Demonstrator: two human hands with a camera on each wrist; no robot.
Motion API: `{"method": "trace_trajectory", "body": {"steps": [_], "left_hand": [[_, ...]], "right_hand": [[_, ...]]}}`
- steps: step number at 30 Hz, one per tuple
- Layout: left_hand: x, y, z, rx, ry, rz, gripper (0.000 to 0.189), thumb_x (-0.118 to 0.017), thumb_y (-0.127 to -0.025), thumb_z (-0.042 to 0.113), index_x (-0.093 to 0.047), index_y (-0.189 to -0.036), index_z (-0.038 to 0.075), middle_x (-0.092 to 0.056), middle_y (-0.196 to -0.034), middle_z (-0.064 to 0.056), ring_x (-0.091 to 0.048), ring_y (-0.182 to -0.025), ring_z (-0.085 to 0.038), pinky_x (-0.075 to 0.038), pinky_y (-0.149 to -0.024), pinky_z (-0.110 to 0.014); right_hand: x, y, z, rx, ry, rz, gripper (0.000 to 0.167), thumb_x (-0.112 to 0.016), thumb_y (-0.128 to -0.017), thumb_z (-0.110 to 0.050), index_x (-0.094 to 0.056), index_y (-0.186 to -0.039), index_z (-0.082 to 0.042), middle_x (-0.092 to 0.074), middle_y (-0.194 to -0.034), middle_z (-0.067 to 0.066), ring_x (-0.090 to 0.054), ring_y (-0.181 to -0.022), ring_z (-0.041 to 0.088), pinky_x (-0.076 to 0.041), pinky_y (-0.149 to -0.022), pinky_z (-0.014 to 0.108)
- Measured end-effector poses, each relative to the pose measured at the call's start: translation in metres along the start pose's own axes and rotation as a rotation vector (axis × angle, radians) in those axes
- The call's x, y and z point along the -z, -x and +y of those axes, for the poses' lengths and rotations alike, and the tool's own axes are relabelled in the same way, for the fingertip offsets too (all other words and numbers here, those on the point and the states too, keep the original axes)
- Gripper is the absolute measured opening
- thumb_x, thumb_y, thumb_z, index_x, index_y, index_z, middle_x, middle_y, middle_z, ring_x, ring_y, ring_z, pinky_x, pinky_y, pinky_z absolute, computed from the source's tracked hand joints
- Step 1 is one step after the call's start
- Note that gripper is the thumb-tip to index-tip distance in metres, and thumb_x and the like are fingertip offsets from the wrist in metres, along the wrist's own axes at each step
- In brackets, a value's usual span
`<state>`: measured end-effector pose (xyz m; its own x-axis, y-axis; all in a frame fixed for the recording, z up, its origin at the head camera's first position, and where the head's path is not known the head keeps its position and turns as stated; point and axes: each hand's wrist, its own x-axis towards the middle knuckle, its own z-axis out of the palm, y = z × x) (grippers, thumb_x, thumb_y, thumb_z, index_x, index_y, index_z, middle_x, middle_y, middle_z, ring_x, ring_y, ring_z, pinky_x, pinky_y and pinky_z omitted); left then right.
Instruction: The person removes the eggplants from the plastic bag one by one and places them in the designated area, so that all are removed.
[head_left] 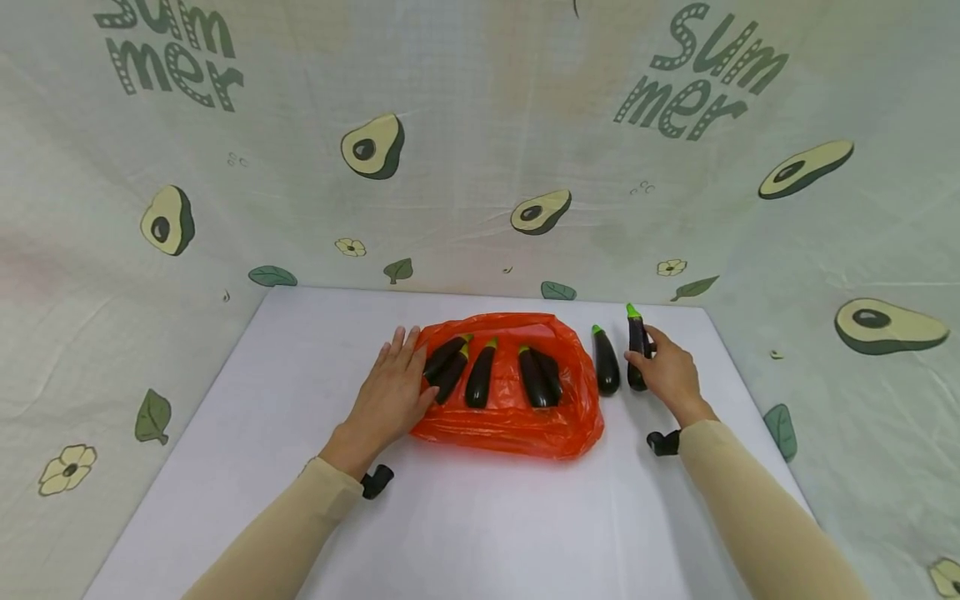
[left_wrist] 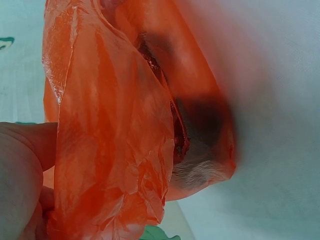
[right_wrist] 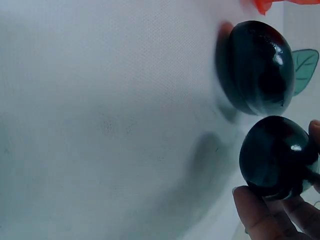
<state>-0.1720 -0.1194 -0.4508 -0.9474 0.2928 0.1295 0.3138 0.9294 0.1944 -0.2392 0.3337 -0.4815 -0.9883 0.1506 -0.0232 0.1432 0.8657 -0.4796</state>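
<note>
An orange-red plastic bag (head_left: 502,425) lies spread on the table with several dark eggplants (head_left: 480,375) on it, their green stem ends pointing away from me. My left hand (head_left: 390,396) rests on the bag's left edge, fingers straight. In the left wrist view, the bag's crumpled plastic (left_wrist: 110,130) covers part of the thumb (left_wrist: 30,145). Right of the bag, my right hand (head_left: 667,371) grips one eggplant (right_wrist: 275,157) between thumb and fingers, its green end up. A second eggplant (head_left: 606,362) lies between the bag and that hand.
The white table (head_left: 480,517) ends at a back edge against a pale cloth (head_left: 465,242) printed with avocados and leaves. More cloth hangs at both sides. Small black devices (head_left: 377,482) sit at both wrists.
</note>
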Motion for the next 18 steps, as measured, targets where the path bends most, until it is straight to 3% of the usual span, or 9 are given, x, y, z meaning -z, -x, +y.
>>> {"method": "trace_trajectory", "body": {"steps": [18], "left_hand": [[-0.001,0.001,0.000,0.009,-0.010,-0.018,0.084,-0.075,-0.098,0.038,-0.038,-0.160,-0.004,-0.026,-0.173,-0.021,-0.017,-0.162,-0.041,-0.020,-0.131,-0.055]], "right_hand": [[-0.012,-0.013,0.006,-0.041,0.004,-0.121,0.069,-0.056,-0.108,-0.038,-0.035,-0.163,-0.003,-0.054,-0.145,0.037,-0.057,-0.123,0.049,-0.047,-0.106,0.067]]}}
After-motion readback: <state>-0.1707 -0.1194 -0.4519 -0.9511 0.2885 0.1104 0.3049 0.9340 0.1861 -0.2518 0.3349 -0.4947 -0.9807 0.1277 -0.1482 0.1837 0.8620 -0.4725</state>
